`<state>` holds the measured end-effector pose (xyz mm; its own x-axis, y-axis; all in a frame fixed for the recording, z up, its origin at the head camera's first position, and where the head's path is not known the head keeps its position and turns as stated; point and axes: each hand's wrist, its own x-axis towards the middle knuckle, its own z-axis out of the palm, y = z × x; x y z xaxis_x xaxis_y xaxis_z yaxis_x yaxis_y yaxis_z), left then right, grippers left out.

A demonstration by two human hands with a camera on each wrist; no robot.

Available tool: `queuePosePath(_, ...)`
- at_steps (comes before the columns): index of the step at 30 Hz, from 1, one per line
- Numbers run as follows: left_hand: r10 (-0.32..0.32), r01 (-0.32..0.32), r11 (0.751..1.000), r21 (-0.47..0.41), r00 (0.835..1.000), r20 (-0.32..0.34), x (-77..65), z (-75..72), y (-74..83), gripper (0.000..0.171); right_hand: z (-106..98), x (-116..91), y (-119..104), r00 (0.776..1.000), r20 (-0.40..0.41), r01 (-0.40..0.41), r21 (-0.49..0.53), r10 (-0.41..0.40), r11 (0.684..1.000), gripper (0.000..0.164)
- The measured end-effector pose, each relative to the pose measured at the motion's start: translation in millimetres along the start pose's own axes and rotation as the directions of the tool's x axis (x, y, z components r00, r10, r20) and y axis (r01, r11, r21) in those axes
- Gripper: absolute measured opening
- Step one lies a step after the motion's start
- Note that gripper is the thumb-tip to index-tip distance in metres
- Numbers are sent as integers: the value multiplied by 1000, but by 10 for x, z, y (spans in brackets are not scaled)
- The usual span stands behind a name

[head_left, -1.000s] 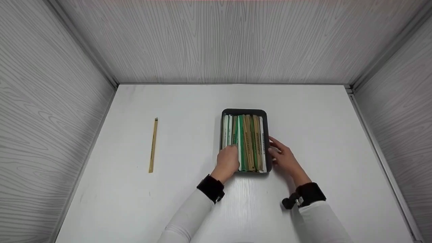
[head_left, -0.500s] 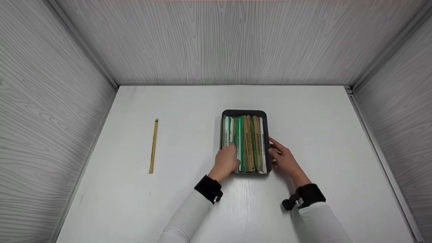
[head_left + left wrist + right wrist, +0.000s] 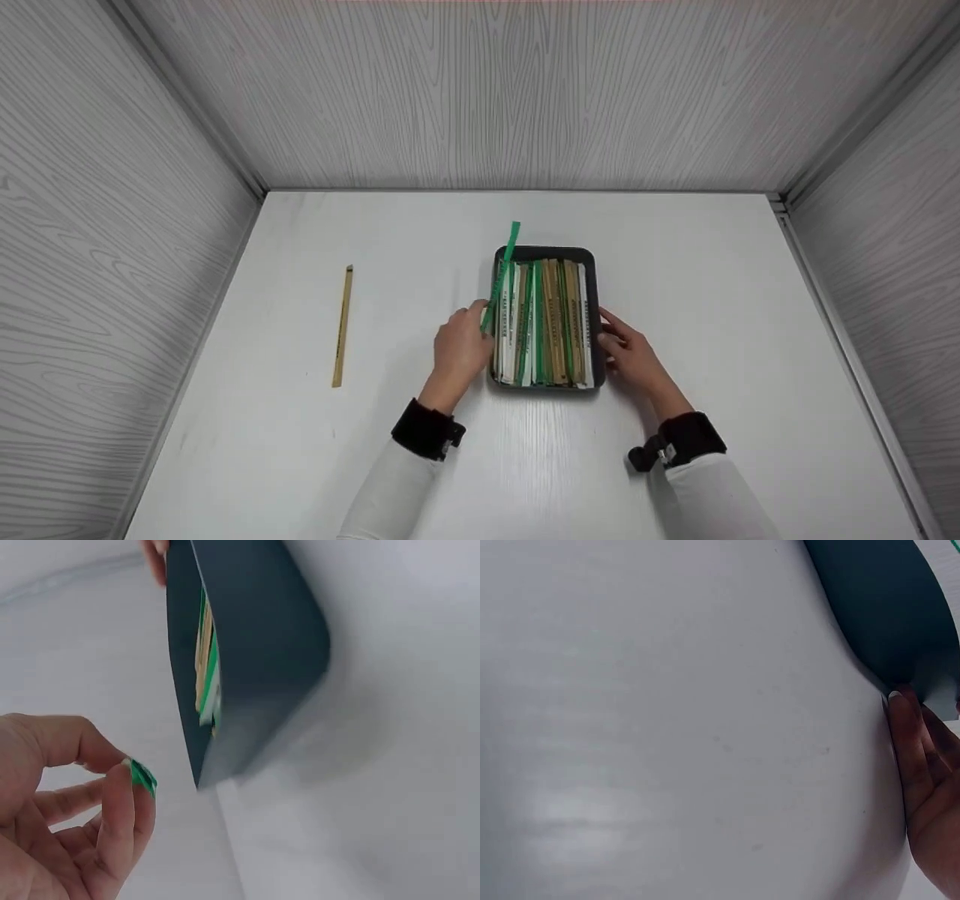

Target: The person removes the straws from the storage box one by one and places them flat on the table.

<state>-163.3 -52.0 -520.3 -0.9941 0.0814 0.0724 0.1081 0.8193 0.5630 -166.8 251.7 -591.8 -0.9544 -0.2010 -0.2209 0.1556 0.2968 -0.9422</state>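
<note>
A dark, rounded rectangular box [image 3: 600, 371] holds a row of slim wrapped sticks [image 3: 555, 322] in white, green and brown. My left hand [image 3: 459, 343], at the box's left side, pinches a slim green wrapped stick [image 3: 504, 271] near its lower end. That stick slants up across the box's left rim, its top past the far edge. In the left wrist view, thumb and forefinger pinch the green end [image 3: 142, 776], apart from the box wall [image 3: 262, 645]. My right hand [image 3: 636, 360] rests against the box's right side, its fingers [image 3: 911, 742] fairly straight along the wall.
One brown wrapped stick [image 3: 342, 330] lies alone on the white table [image 3: 412, 240], left of the box. Grey wood-grain panels [image 3: 480, 97] enclose the table at the back and on both sides.
My left hand has drawn the green wrapped stick up from the row and moved left, out of the box. My right hand has stayed at the box's right side.
</note>
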Motion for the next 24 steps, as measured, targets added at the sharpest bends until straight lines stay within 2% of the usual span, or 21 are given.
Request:
queuePosePath(3,-45,46,999,6,995,-86,-28,-124,-231,48,-5,-54,-108,1000,10,-11,7,11,1000,55)
queuePosePath(7,-138,139,990,2,981,-135,-73,-309,-594,47,7,-109,-219,1000,17,3,-2,-3,1000,55)
queuePosePath(14,-311,315,949,-11,931,-189,-163,-593,-1206,43,7,-15,11,1000,-7,11,-21,-11,1000,54)
queuePosePath(18,-391,392,919,-32,901,-188,-184,-720,-1452,42,8,1,48,1000,-20,20,-43,-21,999,54)
queuePosePath(24,-452,455,890,-26,871,-193,-212,-867,-1708,38,17,-132,-273,1000,11,-13,-1,13,1000,55)
